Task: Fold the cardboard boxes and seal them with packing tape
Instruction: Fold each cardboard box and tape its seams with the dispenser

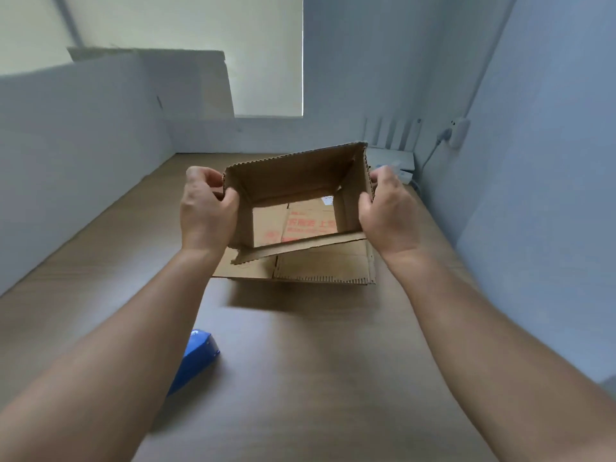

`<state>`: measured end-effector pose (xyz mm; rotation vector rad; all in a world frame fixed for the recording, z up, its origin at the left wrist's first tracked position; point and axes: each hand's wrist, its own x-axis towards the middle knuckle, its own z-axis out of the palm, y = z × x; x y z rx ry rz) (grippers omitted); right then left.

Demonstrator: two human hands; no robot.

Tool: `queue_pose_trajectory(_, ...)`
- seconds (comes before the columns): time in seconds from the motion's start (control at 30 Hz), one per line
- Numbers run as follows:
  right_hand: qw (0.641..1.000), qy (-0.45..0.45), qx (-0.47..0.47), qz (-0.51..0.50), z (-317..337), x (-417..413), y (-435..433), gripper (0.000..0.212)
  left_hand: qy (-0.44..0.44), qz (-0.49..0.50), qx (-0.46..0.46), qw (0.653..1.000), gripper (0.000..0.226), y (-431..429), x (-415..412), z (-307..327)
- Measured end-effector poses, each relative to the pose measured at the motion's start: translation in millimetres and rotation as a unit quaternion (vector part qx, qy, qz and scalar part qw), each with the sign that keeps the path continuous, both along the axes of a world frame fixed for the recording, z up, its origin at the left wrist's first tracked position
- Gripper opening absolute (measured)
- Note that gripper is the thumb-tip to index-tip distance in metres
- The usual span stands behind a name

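Blue object (195, 360) near, on table (300, 361).
Open box (296, 208) is held between left hand (206, 211) and right hand (388, 215), fingers pinched on its side walls.

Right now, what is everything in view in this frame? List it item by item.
opened cardboard box: one, brown, held above the table, open at both ends, gripped on its left and right sides
flat cardboard: at least one piece, brown with red print, lying on the table beneath the held box
blue object: one, blue, on the table near the left forearm; what it is cannot be told
white device: one, white with upright antennas, far right corner of the table
wall plug: one, white, right wall, cable hanging down
table: one, brown
left hand: fingers closed on the box's left side
right hand: fingers closed on the box's right side
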<state>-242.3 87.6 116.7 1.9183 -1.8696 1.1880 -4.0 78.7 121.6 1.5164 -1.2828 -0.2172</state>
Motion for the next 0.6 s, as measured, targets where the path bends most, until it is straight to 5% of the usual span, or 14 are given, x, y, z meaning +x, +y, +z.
queue_pose_trajectory(0.3, 0.987, 0.038, 0.153, -0.001, -0.6, -2.7, 80.9, 0.012, -0.066, 0.021, 0.109, 0.992, 0.011, 79.7, 1.0, -16.2)
queue_pose_trajectory(0.47, 0.959, 0.092, 0.269, -0.003, -22.9, 10.9, 89.7, 0.025, -0.002, -0.108, 0.205, 0.973, 0.006, 102.2, -2.8, -51.6)
queue_pose_trajectory(0.6, 0.93, 0.107, 0.347, 0.055, -38.1, 14.1, 81.9, 0.024, 0.095, -0.252, 0.283, 0.921, 0.05, 116.6, 18.8, -68.4)
